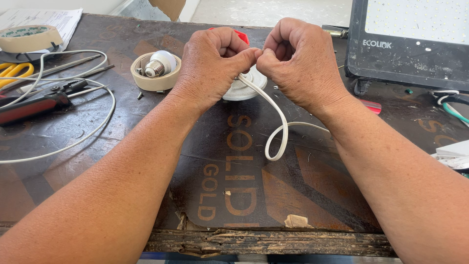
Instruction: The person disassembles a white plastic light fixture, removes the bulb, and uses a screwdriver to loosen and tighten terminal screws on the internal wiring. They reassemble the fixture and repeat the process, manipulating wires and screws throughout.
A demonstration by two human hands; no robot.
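My left hand (215,61) and my right hand (295,58) are both closed and meet fingertip to fingertip above the middle of the worktable (234,186). Between them they pinch the end of a white cable (278,124), which drops from the fingers, loops on the board and runs off under my right forearm. Right below my hands lies a white round lamp holder (244,88), partly hidden. A bit of a red object (240,34) shows behind my left hand.
A roll of tape (146,78) with a white bulb (160,62) lying in it sits left of my hands. Further left are another tape roll (29,38), red-handled pliers (34,103), a thin white wire (88,132) and papers. A black flood lamp (410,39) stands at the back right.
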